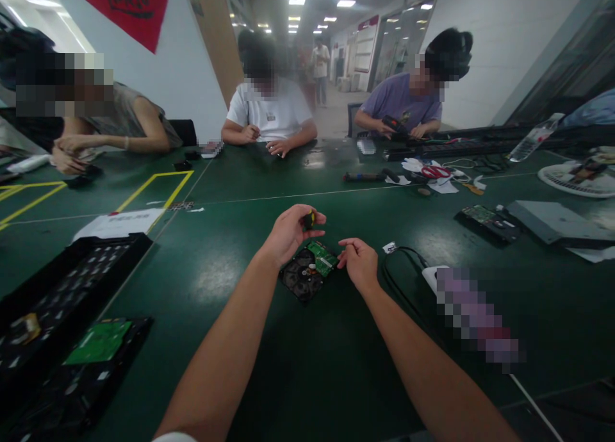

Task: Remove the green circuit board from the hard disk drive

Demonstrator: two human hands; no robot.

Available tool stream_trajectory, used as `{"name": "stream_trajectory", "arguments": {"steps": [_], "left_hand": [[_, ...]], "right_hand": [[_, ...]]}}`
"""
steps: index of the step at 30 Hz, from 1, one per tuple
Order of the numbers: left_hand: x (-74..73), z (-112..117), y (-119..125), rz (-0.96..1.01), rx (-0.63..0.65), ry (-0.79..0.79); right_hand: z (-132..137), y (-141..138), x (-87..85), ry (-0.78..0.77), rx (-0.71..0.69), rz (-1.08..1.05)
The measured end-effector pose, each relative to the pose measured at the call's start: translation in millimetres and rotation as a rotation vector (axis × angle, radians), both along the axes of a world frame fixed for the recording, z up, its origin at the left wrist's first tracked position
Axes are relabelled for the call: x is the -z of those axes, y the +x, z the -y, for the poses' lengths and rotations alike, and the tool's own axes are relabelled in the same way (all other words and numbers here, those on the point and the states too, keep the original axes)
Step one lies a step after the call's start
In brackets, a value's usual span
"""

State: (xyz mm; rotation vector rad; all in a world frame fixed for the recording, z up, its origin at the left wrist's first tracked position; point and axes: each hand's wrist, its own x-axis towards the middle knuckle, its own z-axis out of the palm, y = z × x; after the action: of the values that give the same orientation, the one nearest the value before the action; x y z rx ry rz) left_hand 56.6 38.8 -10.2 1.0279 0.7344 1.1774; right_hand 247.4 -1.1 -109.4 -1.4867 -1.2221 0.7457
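A hard disk drive (303,277) lies flat on the green table in front of me, its green circuit board (323,259) facing up at the far right corner. My left hand (294,227) is raised just above the drive's far edge. Its fingers are closed round a small tool with a black-and-yellow handle (309,220), probably a screwdriver; the tool's tip cannot be made out. To the right of the circuit board is my right hand (359,262), fingers curled with thumb and index near the drive's edge. What they pinch, if anything, is too small to tell.
A larger drive (72,378) and a long black tray (72,288) lie at left. A power strip (432,278) with a black cable is on the right, beyond it another drive (487,224) and a grey metal box (560,221). Several people sit across the table.
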Motion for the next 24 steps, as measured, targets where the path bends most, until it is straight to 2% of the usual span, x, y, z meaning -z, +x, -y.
{"name": "stream_trajectory", "arguments": {"steps": [3, 11, 19, 24], "left_hand": [[-0.6, -0.5, 0.0, -0.073, -0.038, 0.043], [-1.4, -3.9, -1.5, -0.254, -0.241, 0.167], [0.4, -4.1, -3.2, -0.397, -0.241, 0.229], [-2.9, -0.1, -1.0, -0.238, -0.203, 0.119]], "right_hand": [[0.5, 0.8, -0.8, -0.004, -0.002, 0.010], [1.2, -0.2, -2.3, -0.005, 0.001, 0.017], [-1.2, 1.5, 1.9, -0.001, -0.002, -0.014], [-1.5, 1.7, 3.2, 0.011, -0.005, -0.013]]}}
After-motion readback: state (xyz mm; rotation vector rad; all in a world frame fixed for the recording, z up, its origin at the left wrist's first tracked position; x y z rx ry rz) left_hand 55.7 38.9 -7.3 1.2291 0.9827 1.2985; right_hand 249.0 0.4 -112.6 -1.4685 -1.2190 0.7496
